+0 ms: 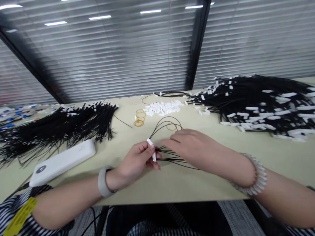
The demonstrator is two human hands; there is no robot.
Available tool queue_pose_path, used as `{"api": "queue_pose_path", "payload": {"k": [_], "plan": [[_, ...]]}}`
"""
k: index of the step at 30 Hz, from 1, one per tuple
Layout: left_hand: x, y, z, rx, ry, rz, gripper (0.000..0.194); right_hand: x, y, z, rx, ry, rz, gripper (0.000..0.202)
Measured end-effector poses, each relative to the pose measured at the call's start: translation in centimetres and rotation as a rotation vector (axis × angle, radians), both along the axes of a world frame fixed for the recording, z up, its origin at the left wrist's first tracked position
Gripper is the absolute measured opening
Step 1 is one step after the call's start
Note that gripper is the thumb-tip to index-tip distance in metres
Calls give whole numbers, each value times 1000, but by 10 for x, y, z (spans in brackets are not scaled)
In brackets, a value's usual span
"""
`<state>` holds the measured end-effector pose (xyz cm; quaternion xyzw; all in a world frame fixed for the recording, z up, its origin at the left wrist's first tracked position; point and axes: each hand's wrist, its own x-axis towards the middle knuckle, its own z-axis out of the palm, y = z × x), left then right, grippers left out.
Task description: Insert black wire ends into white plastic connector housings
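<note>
Connectors point(154, 157), white, blocky, sit clamped in left fingers point(148, 154); right fingers' point(172, 143) grip is unclear.

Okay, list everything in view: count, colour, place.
held pieces: at least two, white, left fingertips
held wires: several, black, between hands
loose pieces: many, white, centre
bands: several, yellow, centre
left wires: many, black, left
right wires: many, black, white-ended, right
device: one, white, beside left forearm
blurred bundle: uncounted, partly blue, far left
table: one, pale yellow, beneath
blinds: several, grey, behind
wristband: one, grey, left wrist
bracelet: one, grey, right wrist
left hand: one, bare, gripping pieces
right hand: one, bare, by wires
</note>
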<state>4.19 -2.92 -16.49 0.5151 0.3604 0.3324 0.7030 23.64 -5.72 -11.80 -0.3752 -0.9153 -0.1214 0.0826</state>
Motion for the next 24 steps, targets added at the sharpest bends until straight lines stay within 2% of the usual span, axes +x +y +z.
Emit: {"api": "queue_pose_path", "payload": {"k": [3,6,9,12,15,17,19,21,24], "plan": [[0,-1,0,-7,0,14,23,4,5,6,193,-129,-80,15],[0,-1,0,-20,6,25,22,11,10,12,408,-131,-186,15],[1,-1,1,-33,10,37,22,22,13,16,605,-61,-329,22],[1,-1,2,-34,17,37,21,33,15,20,641,132,-424,22],[2,-2,2,-33,16,31,21,38,17,24,516,632,-351,20],[1,-2,1,-25,20,27,22,37,18,26,346,1070,-238,24],[1,-2,0,-11,37,19,23,32,18,27,163,1388,-155,25],[1,-2,-1,1,57,1,24,26,17,26,29,1501,-138,26],[0,-1,-2,19,80,-23,27,17,14,23,-169,1417,-138,40]]}}
